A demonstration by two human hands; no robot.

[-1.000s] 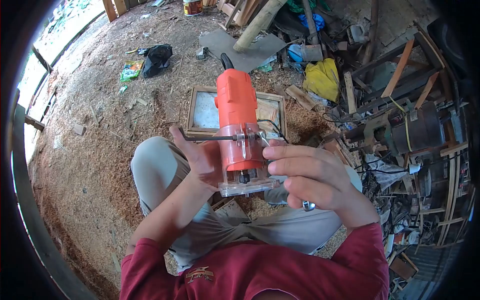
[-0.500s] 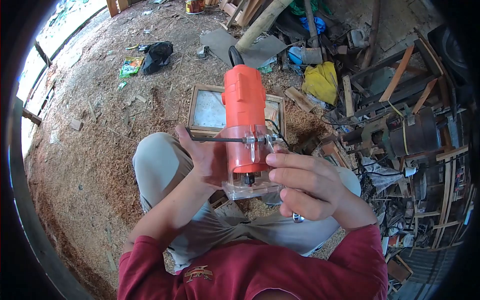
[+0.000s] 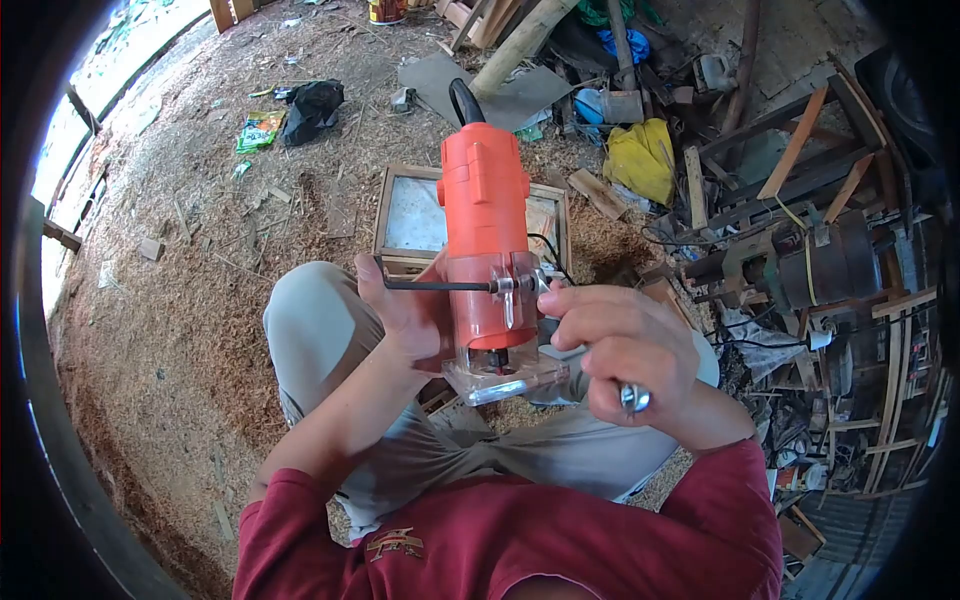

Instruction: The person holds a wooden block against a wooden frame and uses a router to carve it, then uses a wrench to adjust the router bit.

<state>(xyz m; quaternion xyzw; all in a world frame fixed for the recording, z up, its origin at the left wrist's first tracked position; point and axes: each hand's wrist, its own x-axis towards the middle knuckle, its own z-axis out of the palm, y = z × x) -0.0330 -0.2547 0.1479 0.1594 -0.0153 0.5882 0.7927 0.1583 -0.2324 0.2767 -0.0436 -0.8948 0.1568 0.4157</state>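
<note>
An orange trim router point(image 3: 485, 195) with a clear plastic base point(image 3: 505, 382) is held upright before me, its black collet point(image 3: 497, 360) pointing down. My left hand point(image 3: 405, 315) grips it from the left and behind; some of its fingers are hidden. Across the base's clamp screw lies a black L-shaped hex key point(image 3: 430, 286), its bent end by my left thumb. My right hand point(image 3: 630, 345) pinches the small metal wing nut point(image 3: 543, 283) at the screw's right end. From its curled lower fingers pokes the shiny end of a metal piece point(image 3: 634, 398), mostly hidden.
Behind the router a wooden-framed glass panel point(image 3: 415, 215) lies on the sawdust-covered ground. A black plastic bag point(image 3: 312, 112), a yellow sack point(image 3: 640, 162) and wood scraps lie farther off. To the right stand a motor-like machine point(image 3: 825, 265) and stacked timber.
The router has tilted slightly and its base has turned. My right hand has rolled, with its lower fingers moving right, so more of the shiny metal end shows.
</note>
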